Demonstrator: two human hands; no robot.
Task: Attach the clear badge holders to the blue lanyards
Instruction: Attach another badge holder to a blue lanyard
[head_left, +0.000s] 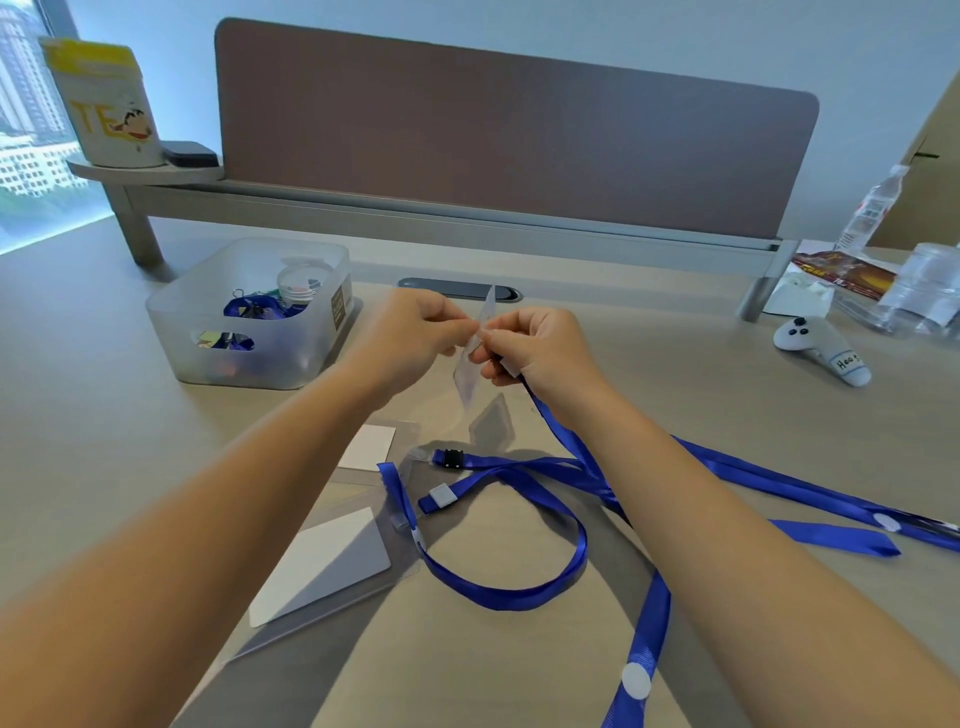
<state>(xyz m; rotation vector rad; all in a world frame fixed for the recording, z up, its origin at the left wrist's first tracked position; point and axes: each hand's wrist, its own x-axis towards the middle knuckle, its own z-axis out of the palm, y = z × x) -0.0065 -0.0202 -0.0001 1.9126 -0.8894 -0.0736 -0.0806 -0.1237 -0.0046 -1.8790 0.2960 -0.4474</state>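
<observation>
A clear badge holder (470, 364) hangs edge-on above the desk between both hands. My left hand (410, 332) pinches its top edge from the left. My right hand (540, 348) pinches the same spot and grips the white clip end of a blue lanyard (566, 436) that trails down to the desk. Two more blue lanyards (519, 592) lie looped on the desk, one with a black buckle (451, 459). Clear holders with white cards (322, 566) lie flat at front left, another (366, 447) behind it.
A translucent bin (311, 353) with lanyards and small items stands at left. A white controller (821, 351), plastic bottle (872, 208) and clear containers (924, 291) sit at right. A brown divider panel (509, 135) closes the back of the desk.
</observation>
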